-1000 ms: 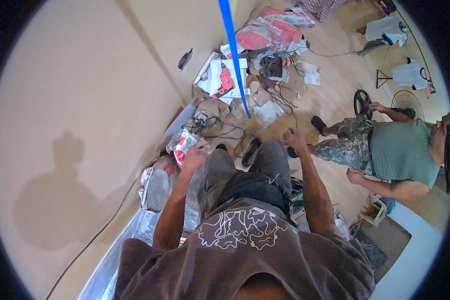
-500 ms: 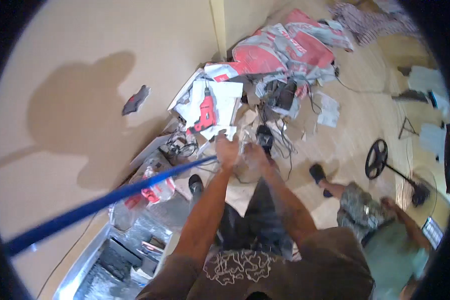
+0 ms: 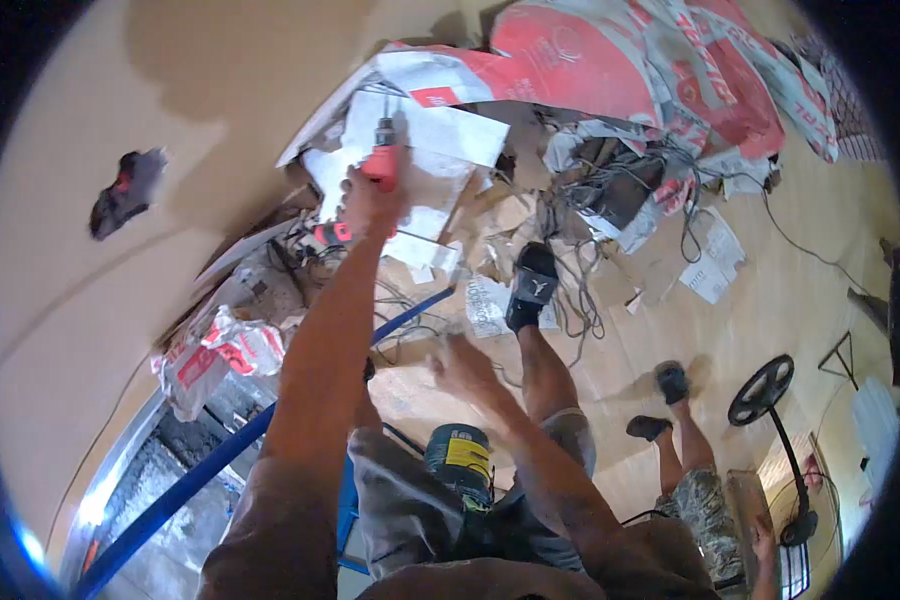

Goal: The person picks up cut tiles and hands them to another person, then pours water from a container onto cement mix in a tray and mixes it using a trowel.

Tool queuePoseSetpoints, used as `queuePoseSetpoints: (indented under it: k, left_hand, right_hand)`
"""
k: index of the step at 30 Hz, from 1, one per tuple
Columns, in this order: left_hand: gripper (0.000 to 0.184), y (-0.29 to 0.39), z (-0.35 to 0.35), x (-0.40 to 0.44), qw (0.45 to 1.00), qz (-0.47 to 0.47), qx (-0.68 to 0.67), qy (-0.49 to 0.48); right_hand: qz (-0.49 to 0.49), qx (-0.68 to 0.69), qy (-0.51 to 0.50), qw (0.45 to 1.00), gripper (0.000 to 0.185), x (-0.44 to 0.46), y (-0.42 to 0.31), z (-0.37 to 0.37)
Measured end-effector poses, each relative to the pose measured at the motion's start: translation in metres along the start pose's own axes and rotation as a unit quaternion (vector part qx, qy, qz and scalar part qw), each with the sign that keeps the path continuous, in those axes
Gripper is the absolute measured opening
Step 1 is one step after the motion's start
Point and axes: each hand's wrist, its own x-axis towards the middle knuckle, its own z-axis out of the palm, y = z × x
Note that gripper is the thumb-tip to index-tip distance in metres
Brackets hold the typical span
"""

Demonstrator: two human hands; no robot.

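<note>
Red sacks [image 3: 582, 62] just beyond drill [image 3: 381, 167]

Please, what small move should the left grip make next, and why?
Probably it should firm around the red drill before any lifting: the left grip already covers the drill's middle, while the right grip, blurred, is apart and gives it no support.

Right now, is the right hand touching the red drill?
Apart. The head view shows floor and the blue pole between the right hand and the red drill.
</note>
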Motion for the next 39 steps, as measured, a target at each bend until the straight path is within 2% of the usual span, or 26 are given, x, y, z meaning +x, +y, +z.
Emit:
queuePoseSetpoints:
  k: [3, 6, 10, 13, 14, 16, 17, 18, 19, 20, 23, 26, 29, 30, 33, 34, 37, 38, 39]
  left_hand:
    - [0.083, -0.001, 0.004, 0.004, 0.999, -0.016, 0.003, -0.027]
    - [0.071, 0.003, -0.002, -0.008, 0.999, -0.004, -0.008, -0.031]
    - [0.056, 0.010, -0.022, -0.070, 1.000, 0.024, -0.011, -0.006]
    - [0.052, 0.015, -0.029, -0.131, 0.994, 0.101, -0.038, 0.018]
    - [0.052, 0.024, -0.039, -0.150, 0.992, 0.061, -0.094, -0.061]
    - [0.049, 0.030, -0.035, -0.188, 0.986, 0.127, -0.096, -0.057]
    - [0.050, 0.027, -0.018, -0.199, 0.979, 0.155, -0.099, -0.087]
    - [0.050, 0.047, -0.026, -0.216, 0.983, 0.130, -0.060, -0.113]
    - [0.055, 0.057, -0.023, -0.227, 0.975, 0.160, -0.071, -0.136]
    - [0.063, 0.066, -0.015, -0.237, 0.969, 0.149, -0.037, -0.195]
    - [0.070, 0.095, 0.033, -0.257, 0.962, 0.207, 0.004, -0.176]
    - [0.076, 0.130, 0.087, -0.248, 0.949, 0.225, -0.022, -0.222]
    - [0.080, 0.159, 0.137, -0.230, 0.952, 0.180, 0.013, -0.246]
    - [0.082, 0.164, 0.159, -0.224, 0.959, 0.182, 0.027, -0.214]
    - [0.085, 0.180, 0.191, -0.200, 0.977, 0.099, -0.037, -0.186]
    - [0.089, 0.183, 0.203, -0.191, 0.976, 0.078, -0.031, -0.203]
    - [0.091, 0.189, 0.230, -0.181, 0.987, 0.090, -0.005, -0.135]
    - [0.094, 0.188, 0.237, -0.177, 0.982, 0.071, -0.027, -0.170]
    - [0.094, 0.187, 0.247, -0.177, 0.986, 0.069, -0.028, -0.148]
  right_hand:
    - [0.006, 0.013, -0.094, 0.996, 0.044, 0.002, -0.016, -0.011]
    - [0.016, -0.022, -0.088, 0.996, 0.045, -0.001, -0.022, -0.018]
    - [0.001, -0.057, -0.155, 0.986, 0.044, -0.001, -0.027, -0.005]
    - [-0.050, -0.117, -0.233, 0.964, 0.043, -0.018, -0.023, 0.027]
    - [-0.063, -0.120, -0.250, 0.959, 0.043, -0.028, -0.014, 0.047]
    - [-0.075, -0.113, -0.290, 0.947, 0.043, -0.041, -0.003, 0.067]
    - [-0.073, -0.106, -0.307, 0.943, 0.043, -0.047, 0.001, 0.071]
    - [-0.071, -0.101, -0.322, 0.939, 0.043, -0.052, 0.005, 0.073]
    - [-0.065, -0.099, -0.325, 0.938, 0.043, -0.056, 0.008, 0.075]
    - [-0.059, -0.095, -0.328, 0.938, 0.043, -0.060, 0.010, 0.076]
    - [-0.046, -0.085, -0.325, 0.941, 0.043, -0.069, 0.015, 0.077]
    - [-0.033, -0.070, -0.318, 0.945, 0.043, -0.071, 0.018, 0.081]
    - [-0.032, -0.057, -0.305, 0.950, 0.043, -0.059, 0.016, 0.082]
    - [-0.028, -0.050, -0.301, 0.952, 0.043, -0.056, 0.018, 0.079]
    - [-0.020, -0.032, -0.295, 0.955, 0.043, -0.052, 0.026, 0.073]
    - [-0.015, -0.027, -0.294, 0.955, 0.043, -0.053, 0.030, 0.073]
    - [0.002, -0.020, -0.287, 0.958, 0.043, -0.053, 0.045, 0.065]
    - [0.005, -0.017, -0.285, 0.958, 0.043, -0.053, 0.049, 0.062]
    - [0.009, -0.016, -0.284, 0.959, 0.043, -0.052, 0.052, 0.059]
